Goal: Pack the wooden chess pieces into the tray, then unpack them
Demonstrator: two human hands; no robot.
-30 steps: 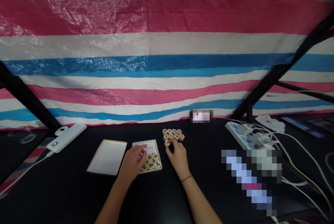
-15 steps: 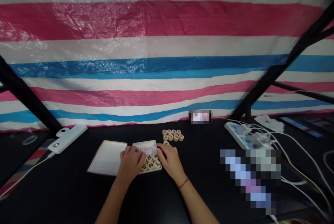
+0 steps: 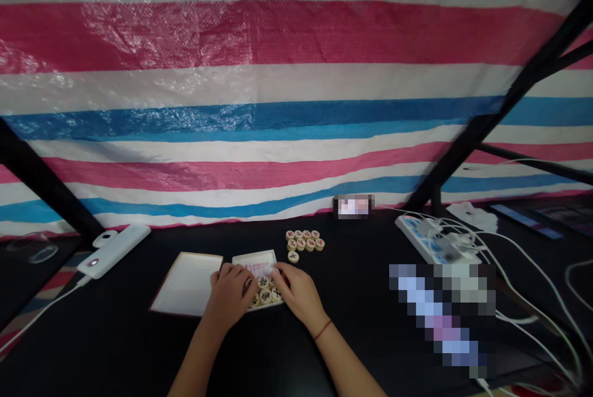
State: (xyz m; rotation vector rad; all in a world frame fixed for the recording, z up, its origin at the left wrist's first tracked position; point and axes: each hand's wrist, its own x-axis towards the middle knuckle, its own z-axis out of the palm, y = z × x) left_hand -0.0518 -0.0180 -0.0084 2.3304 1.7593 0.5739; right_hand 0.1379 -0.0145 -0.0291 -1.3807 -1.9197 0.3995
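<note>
Reaching in from the near edge of the view, the left hand (image 3: 227,298) and the right hand (image 3: 296,293) curved over a small white tray (image 3: 254,256), one from each side, almost meeting above it. Both were half closed, with fingers bent down toward the tray, but whether either pinched anything could not be told. Round wooden xiangqi pieces (image 3: 265,297) with dark and red characters lay in the tray under the palms, beside a pale sheet of paper (image 3: 257,269). A red thread bracelet (image 3: 322,330) circled the right wrist. Just left of the hands lay a larger white tray (image 3: 188,284) with a dark red edge, directly on the black bench (image 3: 356,273). Beyond the right hand sat one loose xiangqi piece (image 3: 293,256), just below a tight cluster of xiangqi pieces (image 3: 304,240). Farther left lay a white power bank (image 3: 113,250) with its cable (image 3: 46,310). Farther right stood a power strip (image 3: 428,239) tangled in white cables (image 3: 532,286), near a pixelated blur (image 3: 442,317). Behind everything hung a striped pink, white and blue tarp (image 3: 278,137), crossed by a black strut (image 3: 500,107).
</note>
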